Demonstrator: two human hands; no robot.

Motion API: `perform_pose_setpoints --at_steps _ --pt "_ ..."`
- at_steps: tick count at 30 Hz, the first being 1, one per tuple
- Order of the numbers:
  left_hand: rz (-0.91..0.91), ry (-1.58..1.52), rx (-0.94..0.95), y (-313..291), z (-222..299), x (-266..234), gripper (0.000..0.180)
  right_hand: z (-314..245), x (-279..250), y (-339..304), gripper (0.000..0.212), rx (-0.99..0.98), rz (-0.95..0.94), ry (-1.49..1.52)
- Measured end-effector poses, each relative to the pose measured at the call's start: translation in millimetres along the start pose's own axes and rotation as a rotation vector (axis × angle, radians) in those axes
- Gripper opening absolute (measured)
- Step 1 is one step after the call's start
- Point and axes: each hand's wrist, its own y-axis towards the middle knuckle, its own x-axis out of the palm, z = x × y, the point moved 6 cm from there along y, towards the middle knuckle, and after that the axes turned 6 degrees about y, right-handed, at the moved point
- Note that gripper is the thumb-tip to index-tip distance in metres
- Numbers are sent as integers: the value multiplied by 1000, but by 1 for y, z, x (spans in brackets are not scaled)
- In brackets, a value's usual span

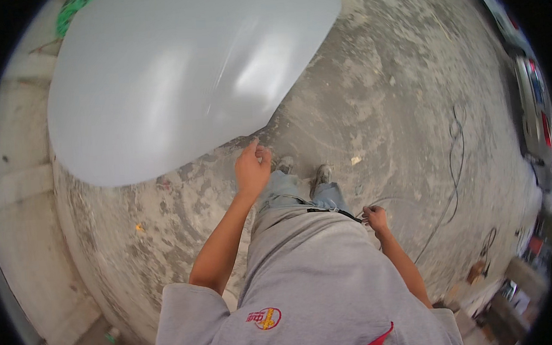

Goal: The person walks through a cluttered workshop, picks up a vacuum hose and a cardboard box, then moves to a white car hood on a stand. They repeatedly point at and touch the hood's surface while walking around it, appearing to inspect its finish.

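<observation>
A large, smooth, silver-grey panel (138, 86), shaped like a car hood, fills the upper left, with glossy streaks on its surface. At its near corner, my left hand (253, 167) is raised with fingers loosely bent and apart. Its fingertips come up close to the panel's edge; whether they touch it I cannot tell. My right hand (375, 219) is down by my hip, fingers closed in a pinch. A thin pale hose (394, 198) curves right beside those fingers, but what lies between them is too small to make out.
A dark cable (456, 174) trails across the stained concrete floor (372, 84) on the right. Parked cars (534, 103) line the far right, with boxes and clutter (511, 303) lower down. A pale wall (23, 219) runs along the left; green netting (70, 14) lies behind the panel.
</observation>
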Motion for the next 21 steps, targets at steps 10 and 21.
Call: perform_pose_setpoints --at_steps 10,21 --pt "395 -336 -317 -2 42 0 75 -47 -121 69 27 -100 -6 -137" --pt "426 -1231 -536 -5 -7 32 31 -125 -106 43 29 -319 -105 -657"
